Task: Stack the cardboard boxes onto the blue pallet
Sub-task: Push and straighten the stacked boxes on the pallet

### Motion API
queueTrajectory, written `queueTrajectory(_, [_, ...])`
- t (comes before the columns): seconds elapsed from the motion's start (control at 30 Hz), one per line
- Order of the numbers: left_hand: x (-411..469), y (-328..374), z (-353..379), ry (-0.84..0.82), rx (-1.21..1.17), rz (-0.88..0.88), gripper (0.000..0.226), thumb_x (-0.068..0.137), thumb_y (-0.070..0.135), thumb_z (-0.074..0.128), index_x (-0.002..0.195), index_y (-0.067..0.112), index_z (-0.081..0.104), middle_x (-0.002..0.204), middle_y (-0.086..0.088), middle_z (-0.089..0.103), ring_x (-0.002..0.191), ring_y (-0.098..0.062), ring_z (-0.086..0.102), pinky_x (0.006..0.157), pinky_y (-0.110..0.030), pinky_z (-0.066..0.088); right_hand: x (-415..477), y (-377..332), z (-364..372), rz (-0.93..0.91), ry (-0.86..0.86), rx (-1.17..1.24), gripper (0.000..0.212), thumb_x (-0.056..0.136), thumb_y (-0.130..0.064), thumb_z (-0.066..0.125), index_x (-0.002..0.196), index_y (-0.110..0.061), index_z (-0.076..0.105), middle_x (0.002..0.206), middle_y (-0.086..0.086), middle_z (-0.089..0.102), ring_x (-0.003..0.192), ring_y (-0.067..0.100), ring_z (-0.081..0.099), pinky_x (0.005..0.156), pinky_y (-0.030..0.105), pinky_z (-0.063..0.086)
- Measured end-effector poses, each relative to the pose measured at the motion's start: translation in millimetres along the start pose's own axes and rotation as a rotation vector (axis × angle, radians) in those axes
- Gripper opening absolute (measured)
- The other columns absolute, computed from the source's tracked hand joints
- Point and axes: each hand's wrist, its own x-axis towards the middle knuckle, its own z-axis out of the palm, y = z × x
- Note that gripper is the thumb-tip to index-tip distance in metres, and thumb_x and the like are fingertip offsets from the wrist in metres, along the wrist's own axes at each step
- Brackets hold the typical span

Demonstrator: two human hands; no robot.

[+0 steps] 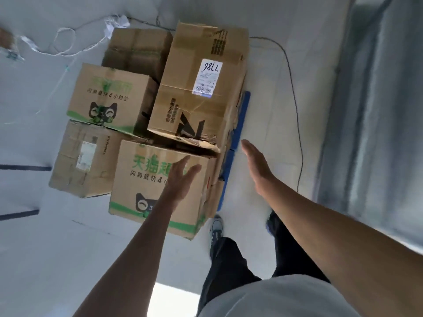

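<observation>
Head view | your left hand [180,179] and right hand [256,165] hung flat, fingers straight, clamping nothing | front cardboard box [142,177] judged light, crush-prone; grip opposite sides low.

the tall box [201,72] is matt brown cardboard, creased, its near bottom edge torn and rough, with a smooth white paper label [208,76] stuck on it. the near box [142,179] is the same dull cardboard, printed green and black. the pallet [240,115] looks like smooth blue plastic. the floor [45,248] is pale, smooth and faintly shiny. the white cord [66,42] looks like twisted fibre. the trousers [226,259] are dark matt cloth, the shirt [286,298] pale grey cloth.
</observation>
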Motion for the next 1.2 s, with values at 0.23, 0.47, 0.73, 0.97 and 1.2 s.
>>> queueTrajectory(0.23, [22.4, -84.7, -6.8, -0.010, 0.319, 0.238, 0.078, 0.090, 0.059, 0.044, 0.157, 0.019, 0.039, 0.159, -0.011, 0.039, 0.145, -0.031, 0.034, 0.114, -0.047, 0.034, -17.3, 112.8, 50.8, 0.066, 0.211, 0.148, 0.060, 0.107, -0.052, 0.044, 0.159, -0.022, 0.039, 0.165, -0.004, 0.039, 0.151, 0.016, 0.033, 0.107, 0.025, 0.023])
queueTrajectory(0.47, [51.0, -138.1, 3.5, 0.081, 0.610, 0.415, 0.072, 0.098, 0.056, 0.032, 0.162, 0.025, 0.027, 0.168, -0.008, 0.022, 0.152, -0.031, 0.022, 0.119, -0.055, 0.023, -14.1, 203.6, 91.4, 0.136, 0.318, 0.253, 0.055, 0.108, -0.050, 0.040, 0.157, -0.024, 0.043, 0.162, -0.002, 0.043, 0.147, 0.019, 0.038, 0.104, 0.027, 0.024])
queueTrajectory(0.73, [87.6, -194.3, 26.5, 0.190, 0.717, 0.527, 0.059, 0.105, 0.060, 0.014, 0.161, 0.050, -0.002, 0.174, 0.004, 0.000, 0.160, -0.022, 0.001, 0.123, -0.061, 0.001, 59.2, 263.1, 135.8, 0.213, 0.208, 0.394, 0.065, 0.104, -0.067, 0.029, 0.159, -0.034, 0.039, 0.160, 0.006, 0.045, 0.146, 0.030, 0.043, 0.123, 0.050, 0.030])
queueTrajectory(0.97, [101.6, -220.8, 43.2, 0.308, 0.783, 0.589, 0.060, 0.106, 0.057, 0.011, 0.163, 0.039, 0.016, 0.175, 0.001, 0.004, 0.161, -0.022, 0.001, 0.123, -0.051, 0.005, 114.9, 280.1, 159.0, 0.207, 0.154, 0.481, 0.079, 0.097, -0.078, 0.029, 0.160, -0.031, 0.037, 0.160, 0.005, 0.045, 0.147, 0.027, 0.041, 0.126, 0.049, 0.025])
queueTrajectory(1.2, [108.7, -231.2, 63.5, 0.389, 0.819, 0.615, 0.061, 0.106, 0.058, 0.013, 0.163, 0.036, 0.018, 0.175, -0.005, 0.008, 0.161, -0.028, 0.003, 0.123, -0.060, 0.010, 120.4, 291.3, 169.9, 0.111, 0.169, 0.462, 0.092, 0.083, -0.086, 0.031, 0.162, -0.039, 0.029, 0.166, -0.006, 0.036, 0.152, 0.019, 0.034, 0.127, 0.050, 0.021])
